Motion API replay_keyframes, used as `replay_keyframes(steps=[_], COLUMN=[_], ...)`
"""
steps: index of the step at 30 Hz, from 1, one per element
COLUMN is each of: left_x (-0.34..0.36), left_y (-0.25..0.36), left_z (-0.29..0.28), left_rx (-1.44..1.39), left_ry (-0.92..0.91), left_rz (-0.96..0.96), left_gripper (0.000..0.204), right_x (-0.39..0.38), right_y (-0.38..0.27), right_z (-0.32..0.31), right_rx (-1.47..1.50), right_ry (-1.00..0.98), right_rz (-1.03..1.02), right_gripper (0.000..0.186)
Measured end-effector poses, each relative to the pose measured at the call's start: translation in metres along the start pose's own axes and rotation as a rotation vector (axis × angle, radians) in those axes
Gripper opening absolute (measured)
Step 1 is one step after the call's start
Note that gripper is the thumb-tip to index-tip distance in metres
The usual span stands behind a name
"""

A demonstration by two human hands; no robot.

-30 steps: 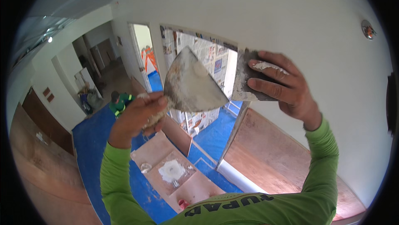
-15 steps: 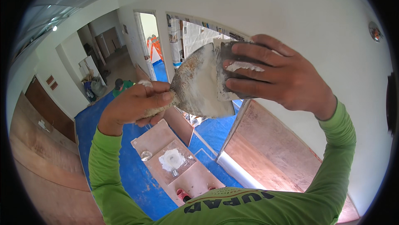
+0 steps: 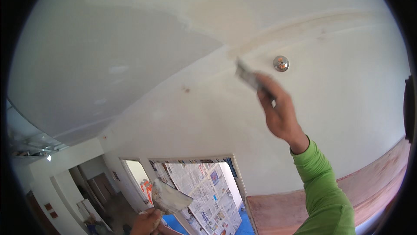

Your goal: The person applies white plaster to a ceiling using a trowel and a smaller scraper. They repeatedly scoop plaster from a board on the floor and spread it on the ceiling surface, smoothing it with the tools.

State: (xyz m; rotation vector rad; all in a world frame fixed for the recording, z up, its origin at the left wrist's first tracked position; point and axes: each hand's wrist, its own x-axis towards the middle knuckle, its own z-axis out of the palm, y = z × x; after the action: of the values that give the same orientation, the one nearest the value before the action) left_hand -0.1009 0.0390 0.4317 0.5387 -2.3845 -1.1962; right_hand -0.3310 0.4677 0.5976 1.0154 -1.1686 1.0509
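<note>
Right grip [image 3: 280, 115] clasps the blurred blade [image 3: 247, 75], its profile slanting up-left toward the ceiling seam [image 3: 222, 48], contact unclear; left grip [image 3: 146, 223], lower and farther, clutches the scraper [image 3: 174, 199].

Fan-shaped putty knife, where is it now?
Low in the head view, left of centre: your left hand holds the putty knife, its blade overlapping the left edge of the newspaper.

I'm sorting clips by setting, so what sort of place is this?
Probably a room being built or renovated: newspaper covers a surface in the wall opening, uneven pale patches mark the ceiling, and there's a smeared scraper.
</note>
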Motion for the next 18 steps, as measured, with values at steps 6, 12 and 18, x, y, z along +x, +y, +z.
replay_keyframes(steps=[6,12,18], left_x=[0.001,-0.019,-0.034], left_y=[-0.007,-0.038,-0.074], left_z=[0.032,0.04,0.034], left_rx=[0.038,0.093,-0.033], left_ry=[0.02,0.132,0.123], left_rz=[0.018,0.107,-0.016], left_gripper=[0.033,0.038,0.04], right_x=[0.086,0.13,0.148], right_y=[0.005,0.002,-0.009], right_z=[0.006,0.053,0.079], right_rx=[-0.021,-0.17,-0.279], right_ry=[0.503,0.726,0.851], right_rz=[-0.271,-0.329,-0.333], right_gripper=[0.039,0.041,0.044])
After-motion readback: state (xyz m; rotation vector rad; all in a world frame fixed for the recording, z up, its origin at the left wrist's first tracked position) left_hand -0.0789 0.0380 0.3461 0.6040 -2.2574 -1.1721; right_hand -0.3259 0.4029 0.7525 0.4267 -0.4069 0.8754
